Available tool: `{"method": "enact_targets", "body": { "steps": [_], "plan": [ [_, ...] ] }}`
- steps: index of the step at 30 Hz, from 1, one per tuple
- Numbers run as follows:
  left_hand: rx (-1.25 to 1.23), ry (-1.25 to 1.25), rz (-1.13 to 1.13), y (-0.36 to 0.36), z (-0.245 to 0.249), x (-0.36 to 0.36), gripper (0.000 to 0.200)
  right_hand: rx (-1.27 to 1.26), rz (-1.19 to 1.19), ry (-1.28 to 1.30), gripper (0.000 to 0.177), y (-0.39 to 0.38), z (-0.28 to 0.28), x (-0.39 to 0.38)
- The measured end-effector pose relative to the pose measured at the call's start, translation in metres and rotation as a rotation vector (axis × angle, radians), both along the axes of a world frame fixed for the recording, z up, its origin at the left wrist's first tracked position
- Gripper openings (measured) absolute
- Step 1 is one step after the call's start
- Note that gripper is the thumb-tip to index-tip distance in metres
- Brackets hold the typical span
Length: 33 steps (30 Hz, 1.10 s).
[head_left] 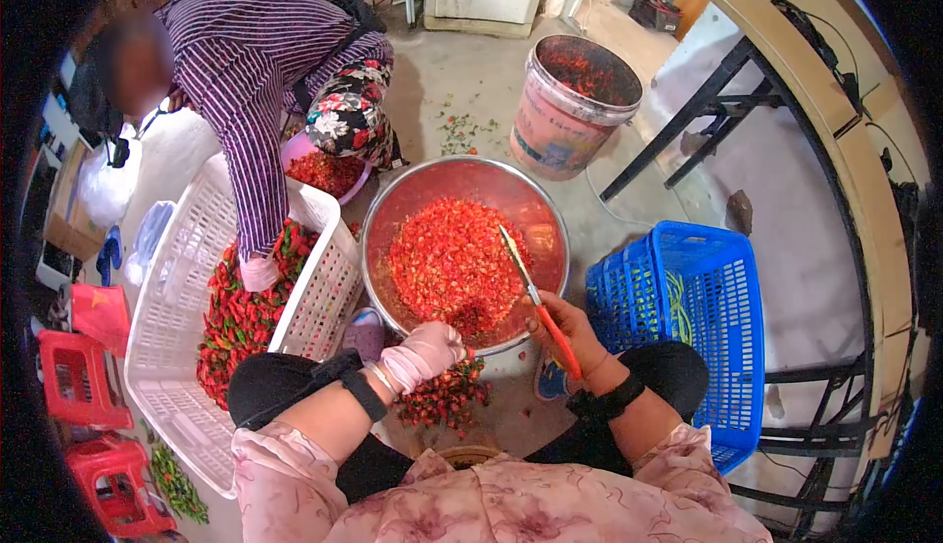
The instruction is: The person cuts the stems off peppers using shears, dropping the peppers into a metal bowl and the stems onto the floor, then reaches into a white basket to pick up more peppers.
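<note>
My left hand (424, 354), in a thin pale pink glove, is closed at the near rim of a large metal bowl (562, 239). A bit of red chili pepper shows at its fingertips. Scissors (556, 332) with red handles are gripped in my bare right hand (580, 339), their blades pointing up over the bowl's right side. Chopped red chili (447, 253) fills much of the bowl. Below my left hand, a pile of chili stems and tops (447, 401) lies on the floor between my knees.
A co-worker (246, 81) bends over a white basket (162, 347) of red and green chilies, one gloved hand inside. Behind are a pink basin (356, 188) of chili and a stained bucket (550, 131). A blue basket (732, 347) stands right; red stools (83, 386) stand left.
</note>
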<state>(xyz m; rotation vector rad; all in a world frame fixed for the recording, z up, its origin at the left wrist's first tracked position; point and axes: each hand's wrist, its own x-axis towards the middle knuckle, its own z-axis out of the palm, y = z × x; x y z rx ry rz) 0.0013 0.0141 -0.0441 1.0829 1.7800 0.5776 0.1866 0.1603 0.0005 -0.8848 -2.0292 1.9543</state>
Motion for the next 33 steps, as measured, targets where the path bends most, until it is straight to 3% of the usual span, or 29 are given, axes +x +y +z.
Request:
{"method": "enact_targets", "body": {
  "steps": [5, 7, 8, 10, 14, 18, 21, 22, 23, 26, 28, 29, 31, 33],
  "plan": [
    [-0.040, 0.204, -0.224, -0.007, -0.005, 0.007, 0.028, 0.148, -0.025, 0.216, 0.033, -0.009, -0.004, -0.010],
    [-0.213, 0.306, -0.366, -0.004, 0.007, 0.011, 0.032, 0.466, -0.091, 0.228, 0.028, -0.008, -0.034, -0.017],
    [-0.211, 0.308, -0.372, -0.003, 0.013, 0.014, 0.032, 0.468, -0.097, 0.228, 0.028, -0.002, -0.048, -0.011],
    [-0.163, 0.292, -0.361, -0.003, 0.021, 0.009, 0.035, -0.376, 0.094, -0.565, 0.023, 0.008, -0.073, -0.007],
    [-0.091, 0.195, -0.304, -0.003, 0.021, 0.003, 0.033, -0.454, -0.011, -0.381, 0.023, 0.002, -0.038, -0.013],
    [-0.107, 0.083, -0.247, -0.004, 0.058, -0.004, 0.027, -0.475, 0.010, -0.357, 0.022, 0.001, -0.026, -0.017],
    [0.168, -0.473, 0.022, -0.023, 0.097, -0.021, 0.016, -0.281, 0.036, -0.259, 0.026, -0.013, -0.014, -0.017],
    [0.234, -0.562, 0.115, -0.033, 0.115, -0.028, 0.016, -0.166, 0.019, -0.108, 0.037, -0.016, -0.017, -0.018],
    [0.261, -0.551, 0.170, -0.045, 0.141, -0.036, 0.017, 0.151, -0.067, 0.273, 0.035, -0.027, -0.024, -0.030],
    [0.340, -0.446, 0.480, -0.093, 0.197, -0.063, 0.023, 0.265, -0.105, 0.335, 0.027, -0.008, -0.053, -0.025],
    [0.390, -0.252, 0.669, -0.122, 0.216, -0.081, 0.023, -0.388, 0.008, -0.325, 0.018, 0.011, -0.082, -0.024],
    [0.366, -0.174, 0.763, -0.141, 0.213, -0.095, 0.022, -0.384, 0.040, -0.323, 0.018, 0.007, -0.088, -0.026],
    [0.345, -0.091, 0.890, -0.181, 0.205, -0.120, 0.022, -0.800, -0.153, -0.346, 0.005, -0.004, -0.100, -0.032],
    [0.320, -0.047, 0.992, -0.220, 0.191, -0.143, 0.023, -0.665, -0.040, -0.264, 0.005, -0.024, -0.061, -0.049]
  ]
}}
